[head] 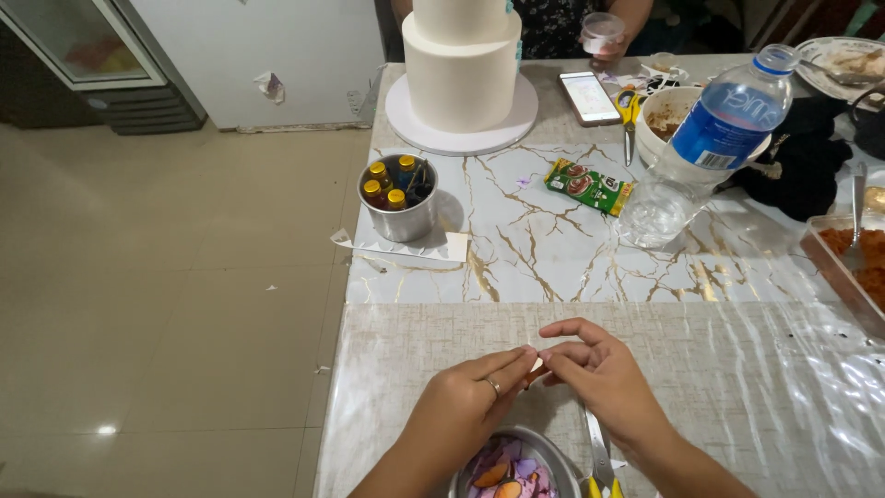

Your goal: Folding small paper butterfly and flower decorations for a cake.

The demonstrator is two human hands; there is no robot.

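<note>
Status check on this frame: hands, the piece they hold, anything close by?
Left hand and right hand pinch a small white piece between fingertips. Metal bowl just below. Scissors under right wrist.

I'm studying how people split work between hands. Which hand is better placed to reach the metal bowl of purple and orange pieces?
Probably the left hand: it hovers right over the metal bowl. The right hand sits further right, above the scissors.

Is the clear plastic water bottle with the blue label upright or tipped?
Tipped: the clear plastic water bottle leans, cap up, against the white bowl.
</note>
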